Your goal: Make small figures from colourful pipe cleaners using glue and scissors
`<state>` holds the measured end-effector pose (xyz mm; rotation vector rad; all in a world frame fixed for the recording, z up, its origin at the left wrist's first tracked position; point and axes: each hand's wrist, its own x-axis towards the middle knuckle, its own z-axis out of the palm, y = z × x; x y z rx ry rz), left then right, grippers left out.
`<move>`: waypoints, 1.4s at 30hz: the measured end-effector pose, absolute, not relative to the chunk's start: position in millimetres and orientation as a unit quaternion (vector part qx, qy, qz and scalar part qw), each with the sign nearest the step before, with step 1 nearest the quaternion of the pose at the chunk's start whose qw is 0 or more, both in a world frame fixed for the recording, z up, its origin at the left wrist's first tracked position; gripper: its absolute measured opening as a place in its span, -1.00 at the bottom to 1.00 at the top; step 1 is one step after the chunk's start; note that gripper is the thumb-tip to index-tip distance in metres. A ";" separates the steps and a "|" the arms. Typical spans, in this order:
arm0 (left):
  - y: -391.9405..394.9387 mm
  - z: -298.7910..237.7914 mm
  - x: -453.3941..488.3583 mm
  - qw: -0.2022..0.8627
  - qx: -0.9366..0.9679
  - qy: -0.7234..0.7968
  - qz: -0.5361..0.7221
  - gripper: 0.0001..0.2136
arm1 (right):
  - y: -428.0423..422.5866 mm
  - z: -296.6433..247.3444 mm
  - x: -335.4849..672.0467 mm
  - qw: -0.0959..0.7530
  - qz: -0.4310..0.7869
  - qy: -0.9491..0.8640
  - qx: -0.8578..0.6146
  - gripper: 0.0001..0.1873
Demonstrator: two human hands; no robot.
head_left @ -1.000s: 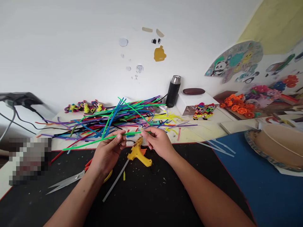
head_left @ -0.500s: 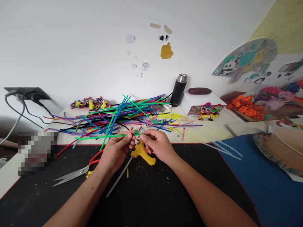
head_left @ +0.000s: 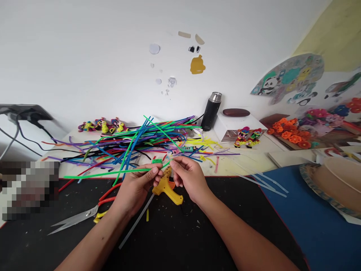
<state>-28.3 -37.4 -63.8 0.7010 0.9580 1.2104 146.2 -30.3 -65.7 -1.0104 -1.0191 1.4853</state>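
A green pipe cleaner [head_left: 104, 173] runs through both hands, its long free part stretching out to the left. My left hand [head_left: 141, 184] pinches it between thumb and fingers; a small green coiled piece [head_left: 157, 162] shows just above those fingertips. At the other end, my right hand [head_left: 187, 177] grips the short tip with thumb and forefinger. Beneath the hands lies a yellow glue gun [head_left: 170, 192] with a clear glue stick [head_left: 135, 222] sticking out of its back. Left of my left forearm rest scissors [head_left: 76, 219] with red handles, blades apart.
A heap of coloured pipe cleaners [head_left: 135, 139] covers the back of the table. Behind it stand small figures [head_left: 104, 125] and a black thermos [head_left: 211, 111]. Loose glue sticks [head_left: 266, 183] lie at right, near a round cardboard piece [head_left: 338, 180]. The black mat [head_left: 180, 241] spreads in front.
The green pipe cleaner's left end reaches further left, and a bent stretch of it now shows between the hands. My hands have parted slightly. The whole view has shifted a little.
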 end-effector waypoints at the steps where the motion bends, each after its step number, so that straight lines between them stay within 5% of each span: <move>1: -37.7 -63.7 -28.0 0.666 0.307 0.426 0.530 -0.62 | -30.6 -65.5 146.1 0.513 0.618 -0.422 -0.419 -0.56; 15: -35.9 -61.5 -27.8 0.714 0.235 0.401 0.523 -0.61 | -35.0 -63.4 147.8 0.519 0.515 -0.511 -0.452 -0.68; 28: -41.0 -53.6 -39.1 0.466 0.461 0.510 0.557 -0.72 | -40.3 -62.2 149.6 0.416 0.313 -0.697 -0.493 -0.80; 32: -42.8 -49.8 -37.0 0.460 0.478 0.512 0.546 -0.79 | -38.7 -66.8 149.2 0.376 0.271 -0.741 -0.485 -0.83; 42: -35.5 -60.3 -38.0 0.605 0.366 0.446 0.549 -0.64 | -34.0 -64.9 152.0 0.470 0.453 -0.595 -0.469 -0.75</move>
